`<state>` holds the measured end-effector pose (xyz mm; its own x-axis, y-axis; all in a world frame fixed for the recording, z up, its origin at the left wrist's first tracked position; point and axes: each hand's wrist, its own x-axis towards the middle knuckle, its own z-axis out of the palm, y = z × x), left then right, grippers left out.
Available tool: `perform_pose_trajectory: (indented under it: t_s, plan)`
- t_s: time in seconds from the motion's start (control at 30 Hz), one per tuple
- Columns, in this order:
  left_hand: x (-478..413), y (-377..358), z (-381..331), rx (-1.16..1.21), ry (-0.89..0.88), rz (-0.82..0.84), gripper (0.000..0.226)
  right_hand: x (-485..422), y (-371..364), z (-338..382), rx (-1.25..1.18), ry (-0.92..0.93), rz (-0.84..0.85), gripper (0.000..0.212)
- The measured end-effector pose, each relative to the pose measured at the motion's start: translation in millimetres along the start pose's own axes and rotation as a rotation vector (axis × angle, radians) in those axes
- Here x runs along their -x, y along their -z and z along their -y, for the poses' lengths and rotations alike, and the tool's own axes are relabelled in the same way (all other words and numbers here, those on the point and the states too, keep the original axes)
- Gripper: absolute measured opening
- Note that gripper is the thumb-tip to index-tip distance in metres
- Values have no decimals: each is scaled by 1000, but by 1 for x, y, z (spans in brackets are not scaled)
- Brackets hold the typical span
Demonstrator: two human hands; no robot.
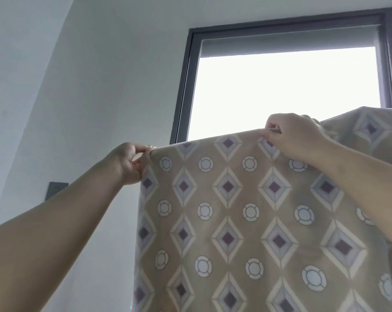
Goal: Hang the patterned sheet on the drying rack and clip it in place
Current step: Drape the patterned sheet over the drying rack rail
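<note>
From the head camera, you are looking upward with both arms raised. Your left hand [132, 161] pinches the top left corner of the patterned sheet [228, 212] between thumb and fingertips, the other fingers curled in behind the cloth. Your right hand [291, 136] grips the upper edge further along, the fingers pressed together and closed over the fold, with something thin and dark showing at the fingertips that is too small to make out. The sheet is tan with pale diamonds and rings, and it hangs down flat from the line between your hands, filling the lower right of the view; past your right hand it rises in a second fold toward the right edge. Whatever carries the upper edge is hidden under the cloth. Behind the sheet stands a dark-framed window [280, 86], very bright, with a grey roller blind [289, 42] drawn partway down. On the white wall [100, 86] under your left forearm sits a grey switch plate [55, 190].
</note>
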<state>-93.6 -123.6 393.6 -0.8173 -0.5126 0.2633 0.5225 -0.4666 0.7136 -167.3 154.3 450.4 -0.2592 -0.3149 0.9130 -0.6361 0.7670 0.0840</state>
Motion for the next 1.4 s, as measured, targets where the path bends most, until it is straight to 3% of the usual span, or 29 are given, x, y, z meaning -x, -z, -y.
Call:
perform_pose_trajectory:
  t_s: [0.1, 0.17, 0.2, 0.27, 0.33, 0.37, 0.43, 0.53, 0.6, 0.63, 0.67, 0.73, 0.77, 0.8, 0.83, 0.87, 0.9, 0.97, 1.03, 1.07, 1.1, 1.23, 1.27, 1.33, 1.4]
  plan:
    - [-16, 2, -10, 103, -275, -180, 32, 2, -3, 1, -54, 47, -132, 27]
    - [-18, -1, -7, 16, -395, -257, 28, 3, -6, 1, -49, 71, -177, 28]
    - [-15, -2, -2, -89, -382, -211, 22, 4, -7, 1, -31, 67, -145, 28]
    - [-8, -1, 8, -339, -252, 68, 8, 6, -7, -2, 7, 69, -62, 29]
    - [-3, 1, 13, -739, -120, 332, 25, 8, -7, -6, 18, 102, -44, 30]
    - [-4, 1, 16, -926, -126, 382, 25, 9, -6, -7, 15, 114, -47, 30]
    - [-5, -5, 22, -1245, -318, 289, 11, 10, -3, -8, 19, 98, -49, 28]
    - [-9, -17, 28, -1292, -651, -154, 7, 11, 8, -12, 128, 31, -49, 29]
    - [-12, -22, 33, -1386, -728, -391, 13, 13, 13, -16, 164, 5, -22, 30]
    - [-12, -26, 37, -1461, -713, -381, 22, 14, 14, -17, 168, 5, -6, 29]
    - [-13, -29, 42, -1508, -671, -268, 40, 14, 14, -19, 162, 11, -2, 27]
    - [-9, -41, 51, -1473, -609, 147, 83, 15, 15, -20, 121, 26, -22, 23]
    - [-9, -48, 55, -1441, -564, 334, 93, 16, 16, -21, 101, 29, -34, 24]
    - [-9, -53, 59, -1432, -524, 481, 88, 16, 18, -22, 92, 30, -42, 26]
    - [-10, -58, 61, -1439, -503, 580, 66, 17, 20, -23, 99, 26, -47, 28]
    - [-12, -64, 64, -1453, -529, 587, 39, 17, 22, -25, 124, 17, -55, 29]
    - [-14, -69, 66, -1446, -601, 524, 29, 18, 25, -28, 165, 5, -72, 30]
    - [-11, -78, 70, -1338, -769, 271, 46, 20, 32, -38, 253, -38, -110, 31]
    - [-13, -88, 74, -1216, -837, -55, 44, 21, 39, -49, 282, -105, -134, 35]
    - [-15, -93, 75, -1198, -810, -131, 38, 21, 42, -53, 282, -139, -143, 36]
    - [-17, -99, 77, -1191, -755, -84, 36, 20, 43, -57, 281, -172, -152, 37]
    - [2, -137, 84, -1174, -547, 526, 81, 17, 47, -69, 250, -207, -125, 35]
    - [8, -144, 84, -1168, -531, 635, 82, 17, 48, -71, 246, -197, -111, 35]
    - [12, -149, 82, -1111, -532, 703, 61, 16, 50, -77, 262, -186, -84, 35]
    - [13, -152, 77, -1037, -558, 644, 42, 14, 53, -81, 258, -187, -76, 33]
